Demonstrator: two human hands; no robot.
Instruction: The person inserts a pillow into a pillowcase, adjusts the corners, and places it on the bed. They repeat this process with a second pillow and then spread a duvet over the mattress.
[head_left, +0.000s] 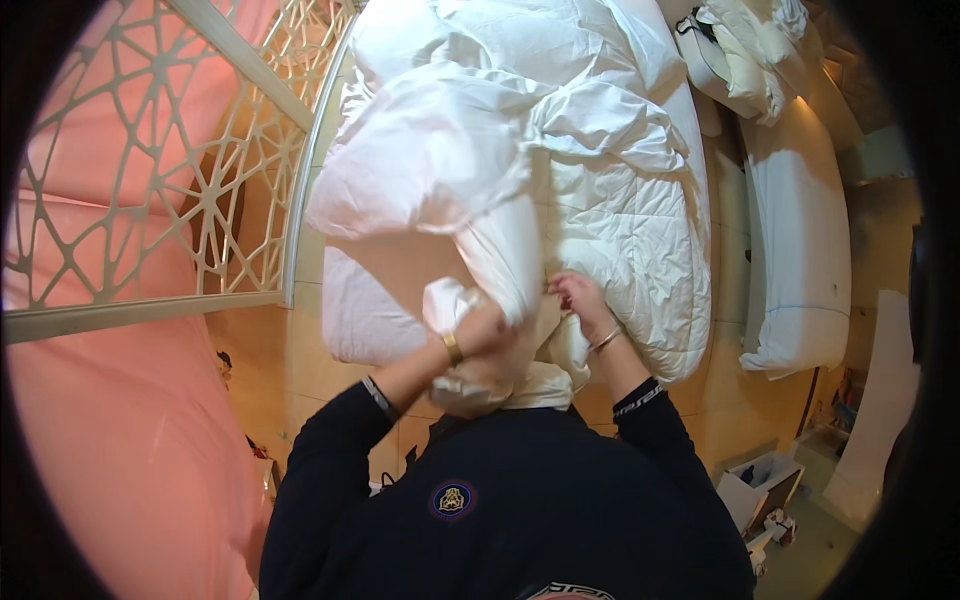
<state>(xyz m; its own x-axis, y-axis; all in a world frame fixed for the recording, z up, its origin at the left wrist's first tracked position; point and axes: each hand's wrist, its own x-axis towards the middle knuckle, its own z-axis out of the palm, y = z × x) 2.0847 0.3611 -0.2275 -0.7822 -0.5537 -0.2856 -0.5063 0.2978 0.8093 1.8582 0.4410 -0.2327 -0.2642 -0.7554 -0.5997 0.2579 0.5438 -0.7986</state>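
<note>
A white fabric cover lies heaped over the bed, its near part pulled up toward my body. My left hand, slightly blurred, is closed around a bunch of this cover. To the right spreads a quilted white duvet with stitched lines, partly under the cover's folds. My right hand is bent with its fingers pinched together at the fabric edge beside the duvet; the edge between the fingertips is mostly hidden. Loose folds hang between my two wrists and against my front.
At the left stands a lattice partition with pink drapery behind and below it. A narrow white-covered bench runs along the right, with a bundle of bedding at the far right. A white bin stands lower right on the tiled floor.
</note>
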